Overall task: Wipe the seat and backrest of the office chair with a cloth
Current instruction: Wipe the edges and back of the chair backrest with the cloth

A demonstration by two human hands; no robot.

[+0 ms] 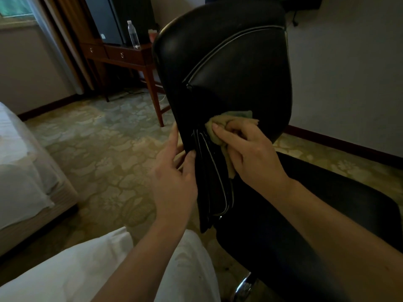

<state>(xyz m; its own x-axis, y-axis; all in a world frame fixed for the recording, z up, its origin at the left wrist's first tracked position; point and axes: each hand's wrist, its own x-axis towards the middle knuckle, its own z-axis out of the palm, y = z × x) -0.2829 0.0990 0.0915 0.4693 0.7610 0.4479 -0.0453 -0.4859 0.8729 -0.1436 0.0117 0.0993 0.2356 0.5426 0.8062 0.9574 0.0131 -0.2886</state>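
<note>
Two hands work on the chair (250, 94). Its seat (338, 203) is nearest, at 4 o'clock. The left hand (174, 177) pinches the side edge of the backrest (229, 68), thumb in front, straight fingers (173, 138) behind. At 3 o'clock from it, the right hand (255, 158) curls its fingers (226, 134) round the cloth (231, 118) and presses it on the backrest. The cloth looks soft and light, so a full grab is best. The chair looks smooth and may turn. Far off at 11 o'clock, a bottle (133, 34) stands on the bench (130, 54).
</note>
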